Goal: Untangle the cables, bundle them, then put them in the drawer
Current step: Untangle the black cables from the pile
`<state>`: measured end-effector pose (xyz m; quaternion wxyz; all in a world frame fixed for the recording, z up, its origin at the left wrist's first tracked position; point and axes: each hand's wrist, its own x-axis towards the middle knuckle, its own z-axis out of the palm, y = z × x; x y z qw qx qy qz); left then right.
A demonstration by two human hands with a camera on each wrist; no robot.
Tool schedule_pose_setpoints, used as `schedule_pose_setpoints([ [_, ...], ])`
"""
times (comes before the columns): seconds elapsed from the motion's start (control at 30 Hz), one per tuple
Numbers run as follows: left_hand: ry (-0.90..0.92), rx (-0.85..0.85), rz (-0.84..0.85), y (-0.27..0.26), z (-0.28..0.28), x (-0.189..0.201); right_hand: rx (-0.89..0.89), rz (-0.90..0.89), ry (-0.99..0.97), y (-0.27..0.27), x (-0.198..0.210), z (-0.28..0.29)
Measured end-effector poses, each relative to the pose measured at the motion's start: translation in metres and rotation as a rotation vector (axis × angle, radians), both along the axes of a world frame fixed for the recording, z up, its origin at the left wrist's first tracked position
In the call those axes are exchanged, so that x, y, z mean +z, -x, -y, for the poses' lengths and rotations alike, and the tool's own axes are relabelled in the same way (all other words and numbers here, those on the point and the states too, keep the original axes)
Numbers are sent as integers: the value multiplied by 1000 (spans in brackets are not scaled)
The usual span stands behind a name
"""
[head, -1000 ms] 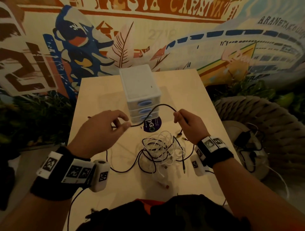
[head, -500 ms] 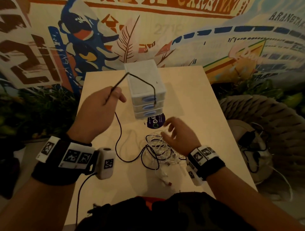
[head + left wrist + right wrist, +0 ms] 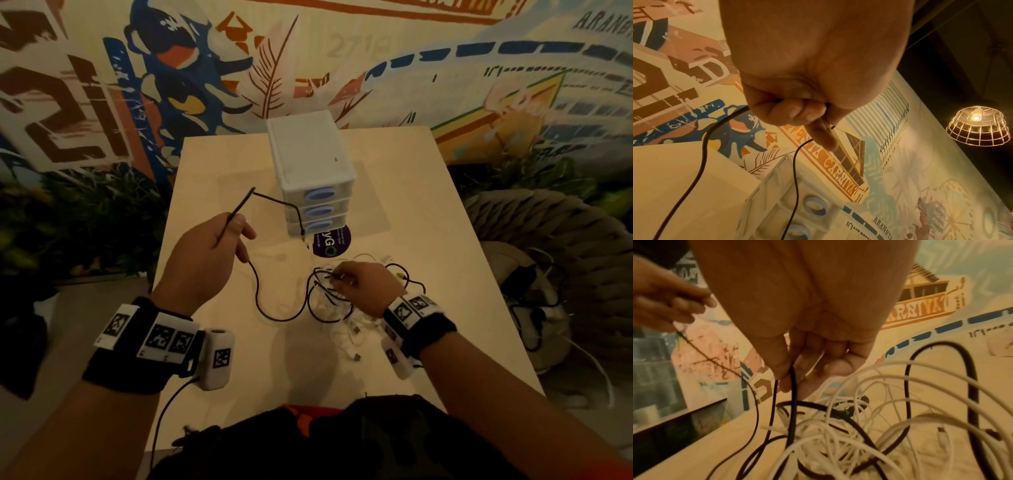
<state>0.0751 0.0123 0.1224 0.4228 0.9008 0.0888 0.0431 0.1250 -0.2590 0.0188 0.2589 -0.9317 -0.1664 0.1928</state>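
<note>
Fingers (image 3: 795,112) of our left hand (image 3: 209,260) are curling round a black cable (image 3: 255,291), holding it raised above the table (image 3: 239,359); its free end is dangling before the white drawer unit (image 3: 310,157). Our right hand (image 3: 364,286) is pinching a black strand (image 3: 792,386) in the tangled pile of white and black cables (image 3: 346,308), which is lying on the table just in front of the closed drawers.

Café or lounge-like place, painted wall mural (image 3: 445,68), caged pendant lamp (image 3: 978,126), pale wooden table (image 3: 428,212), woven seat (image 3: 548,233)
</note>
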Motion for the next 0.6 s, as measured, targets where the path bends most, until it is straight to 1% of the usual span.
schedule_pose_setpoints([
  [0.2,19,4,-2,-5,-5,-19,-145,-51,-268,-3,17,13],
  [0.33,-2,-53,-71,-10,5,-39,-149,-67,-349,2,23,19],
  [0.43,-52,-138,-180,-11,18,-65,-141,-41,-359,8,18,27],
  [0.53,-90,-193,-350,-13,29,-92,-171,-47,-437,14,16,35],
  [0.6,-117,-230,-434,-14,35,-107,-163,-31,-472,17,19,42],
])
